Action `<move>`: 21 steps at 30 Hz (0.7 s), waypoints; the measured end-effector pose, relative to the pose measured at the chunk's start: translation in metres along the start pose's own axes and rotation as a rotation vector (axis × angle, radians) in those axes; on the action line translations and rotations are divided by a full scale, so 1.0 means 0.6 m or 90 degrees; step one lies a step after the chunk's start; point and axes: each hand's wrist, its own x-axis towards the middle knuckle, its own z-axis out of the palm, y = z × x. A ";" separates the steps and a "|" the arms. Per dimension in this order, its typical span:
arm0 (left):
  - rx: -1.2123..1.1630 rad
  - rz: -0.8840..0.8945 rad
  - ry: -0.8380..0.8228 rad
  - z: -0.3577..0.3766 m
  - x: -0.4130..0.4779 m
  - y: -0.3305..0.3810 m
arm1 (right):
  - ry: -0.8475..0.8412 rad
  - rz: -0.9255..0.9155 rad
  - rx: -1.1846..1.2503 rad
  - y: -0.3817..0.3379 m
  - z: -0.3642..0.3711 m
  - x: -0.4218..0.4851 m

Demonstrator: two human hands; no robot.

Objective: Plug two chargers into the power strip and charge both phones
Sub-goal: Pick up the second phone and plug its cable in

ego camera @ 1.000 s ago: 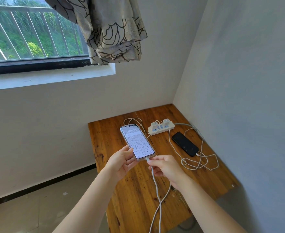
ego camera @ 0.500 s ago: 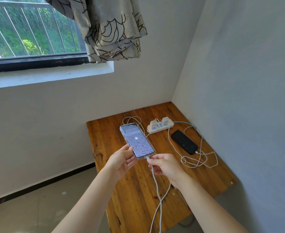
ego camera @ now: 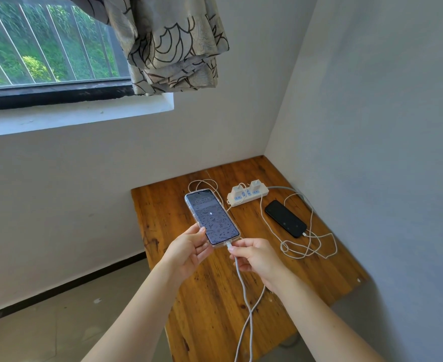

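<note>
My left hand (ego camera: 189, 248) holds a phone in a clear case (ego camera: 211, 216) above the wooden table (ego camera: 210, 304); its screen is lit and shows a small lightning mark. My right hand (ego camera: 257, 257) pinches the white cable (ego camera: 243, 291) at the plug, which sits in the phone's bottom edge. A white power strip (ego camera: 247, 196) lies at the back of the table with two white chargers (ego camera: 254, 184) standing in it. A black phone (ego camera: 285, 218) lies flat to the right with a white cable (ego camera: 309, 246) in its near end.
The table fills a corner, with walls behind and to the right. The second cable's slack lies coiled near the right wall. My cable loops down off the table's front edge. A curtain (ego camera: 173, 45) and barred window (ego camera: 45, 45) are up left.
The held phone's screen has dimmed from a bright pattern to a darker one with a lightning mark. Both hands and the phone have stayed nearly still.
</note>
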 end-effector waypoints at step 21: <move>0.044 -0.002 -0.001 -0.004 0.010 0.002 | 0.012 0.009 0.003 -0.001 0.003 0.001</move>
